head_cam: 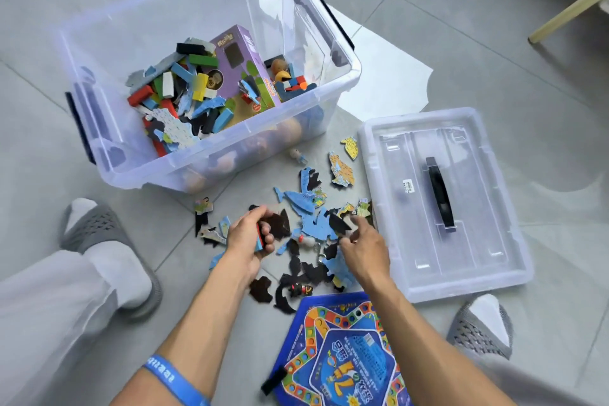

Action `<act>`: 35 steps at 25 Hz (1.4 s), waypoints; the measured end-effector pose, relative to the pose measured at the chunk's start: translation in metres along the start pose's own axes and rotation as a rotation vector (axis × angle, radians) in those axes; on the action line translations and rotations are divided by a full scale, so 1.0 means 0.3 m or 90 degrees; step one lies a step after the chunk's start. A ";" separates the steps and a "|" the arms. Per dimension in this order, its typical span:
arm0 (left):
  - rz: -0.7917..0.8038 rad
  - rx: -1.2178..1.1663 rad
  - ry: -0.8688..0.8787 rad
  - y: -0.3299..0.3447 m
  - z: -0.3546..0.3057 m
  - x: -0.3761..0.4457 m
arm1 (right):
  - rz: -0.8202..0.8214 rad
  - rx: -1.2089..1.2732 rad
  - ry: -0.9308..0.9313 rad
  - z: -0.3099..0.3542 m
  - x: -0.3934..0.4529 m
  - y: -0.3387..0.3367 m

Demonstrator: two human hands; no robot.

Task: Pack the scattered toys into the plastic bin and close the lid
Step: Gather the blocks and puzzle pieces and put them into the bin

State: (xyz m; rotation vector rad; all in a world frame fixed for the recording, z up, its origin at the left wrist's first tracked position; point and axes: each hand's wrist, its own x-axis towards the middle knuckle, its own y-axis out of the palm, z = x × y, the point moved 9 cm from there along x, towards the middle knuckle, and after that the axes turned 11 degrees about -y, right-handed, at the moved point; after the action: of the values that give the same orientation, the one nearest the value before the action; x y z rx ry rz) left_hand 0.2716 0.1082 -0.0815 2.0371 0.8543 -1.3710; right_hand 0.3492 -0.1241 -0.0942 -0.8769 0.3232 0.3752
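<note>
A clear plastic bin stands open on the floor, holding coloured blocks, puzzle pieces and a purple box. Its clear lid with a black handle lies flat to the right. Puzzle pieces, blue and black, are scattered on the tiles between bin and lid. My left hand grips a bunch of dark pieces just above the pile. My right hand pinches a black piece at the pile's right side, next to the lid. A blue game board lies on the floor between my forearms.
White paper lies behind the bin. My feet in grey slippers sit at left and lower right. Wooden furniture legs stand at the top right. A small wooden figure lies by the bin's front wall.
</note>
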 end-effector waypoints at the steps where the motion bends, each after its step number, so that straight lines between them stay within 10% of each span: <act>1: -0.010 0.005 0.014 -0.039 -0.015 -0.031 | -0.028 -0.003 0.011 -0.007 -0.026 -0.016; 10: -0.181 0.278 -0.061 -0.423 0.367 -0.168 | 0.009 -0.163 0.049 -0.085 -0.248 0.003; 17: -0.122 0.343 -0.039 -0.305 0.317 -0.078 | 0.044 -0.180 0.086 -0.093 -0.175 0.080; 27: -0.142 0.231 -0.079 -0.336 0.334 -0.069 | 0.032 0.469 0.236 -0.072 -0.102 0.068; 35: 0.009 -0.146 -0.146 -0.264 0.217 -0.231 | 0.166 0.816 0.248 0.283 -0.272 0.052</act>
State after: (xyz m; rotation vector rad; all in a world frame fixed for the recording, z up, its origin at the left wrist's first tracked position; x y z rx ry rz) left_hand 0.1536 0.0987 -0.0454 1.6746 0.8507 -1.3972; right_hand 0.2799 -0.0628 -0.0195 0.3726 0.9072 0.1625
